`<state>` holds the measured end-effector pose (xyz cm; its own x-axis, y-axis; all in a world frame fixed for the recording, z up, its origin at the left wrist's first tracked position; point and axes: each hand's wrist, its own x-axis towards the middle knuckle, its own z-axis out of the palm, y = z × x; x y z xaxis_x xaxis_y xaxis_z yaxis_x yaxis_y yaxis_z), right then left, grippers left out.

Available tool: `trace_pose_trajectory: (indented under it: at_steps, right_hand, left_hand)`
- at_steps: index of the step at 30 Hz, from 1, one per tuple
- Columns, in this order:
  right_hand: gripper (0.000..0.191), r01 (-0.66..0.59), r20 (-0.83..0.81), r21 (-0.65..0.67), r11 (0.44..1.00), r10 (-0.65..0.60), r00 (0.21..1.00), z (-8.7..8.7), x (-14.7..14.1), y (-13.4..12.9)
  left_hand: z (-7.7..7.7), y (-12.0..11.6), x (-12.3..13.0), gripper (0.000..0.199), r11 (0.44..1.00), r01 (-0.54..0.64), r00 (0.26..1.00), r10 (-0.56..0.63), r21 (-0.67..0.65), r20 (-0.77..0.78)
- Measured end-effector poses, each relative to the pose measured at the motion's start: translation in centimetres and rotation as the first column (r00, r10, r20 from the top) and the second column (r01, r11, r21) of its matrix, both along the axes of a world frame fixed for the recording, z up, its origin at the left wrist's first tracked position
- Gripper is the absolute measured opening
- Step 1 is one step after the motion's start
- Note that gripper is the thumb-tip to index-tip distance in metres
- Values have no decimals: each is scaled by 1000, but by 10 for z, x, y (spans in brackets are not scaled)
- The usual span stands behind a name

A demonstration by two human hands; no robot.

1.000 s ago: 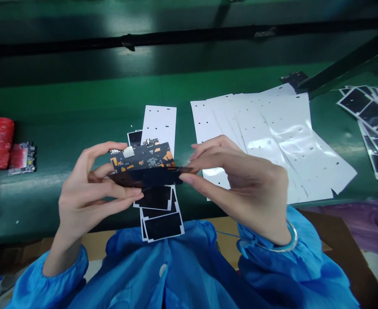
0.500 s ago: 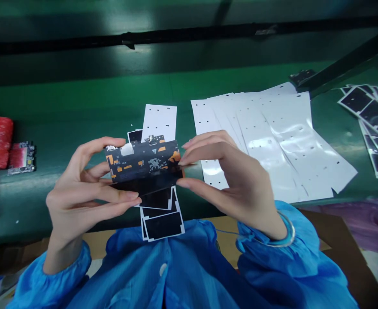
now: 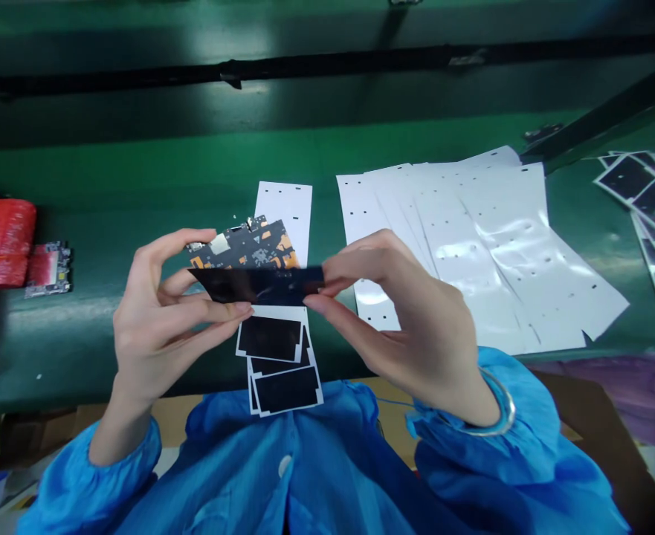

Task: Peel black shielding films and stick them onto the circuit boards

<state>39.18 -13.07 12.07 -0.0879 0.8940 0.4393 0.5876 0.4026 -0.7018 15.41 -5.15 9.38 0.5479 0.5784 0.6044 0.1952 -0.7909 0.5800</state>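
Observation:
My left hand (image 3: pixel 165 319) grips a black circuit board (image 3: pixel 249 245) with orange patches and a silver square, its thumb and fingers at the left edge. A thin black sheet (image 3: pixel 260 286) stands up along the board's near side, covering part of it. My right hand (image 3: pixel 399 312) pinches the sheet's right end between thumb and fingers. The fingertips of my left hand also touch the sheet's lower left edge. Below both hands lie several black stickers on white backing (image 3: pixel 285 390), overlapping. A white sheet with small holes (image 3: pixel 299 197) lies behind the board.
Large white sheets (image 3: pixel 450 253) are spread on the green table (image 3: pixel 193 171) at the right. More black stickers (image 3: pixel 633 182) lie at the far right. A red bubble-wrapped bundle (image 3: pixel 1 241) and another circuit board (image 3: pixel 51 267) are at the left. A dark bar (image 3: pixel 332 63) crosses the back.
The black sheet's right end has risen and the sheet now stands more upright, hiding more of the board. The board has tilted, its right side turned upward. My right hand keeps its pinch.

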Motion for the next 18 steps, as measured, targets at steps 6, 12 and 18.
trace_pose_trajectory:
  at_steps: [6,12,18]
  right_hand:
    - [40,13,-200,-61,998,-26,979,-5,4,5]
    - [46,42,-242,-92,995,-63,968,-7,5,5]
    - [45,44,-248,-86,995,-64,967,-9,6,2]
  left_hand:
    - [3,1,-2,32,991,67,994,-56,-116,97]
    - [-2,-1,-7,32,978,58,989,-29,-199,145]
    - [4,-3,-8,27,988,44,996,-32,-146,86]
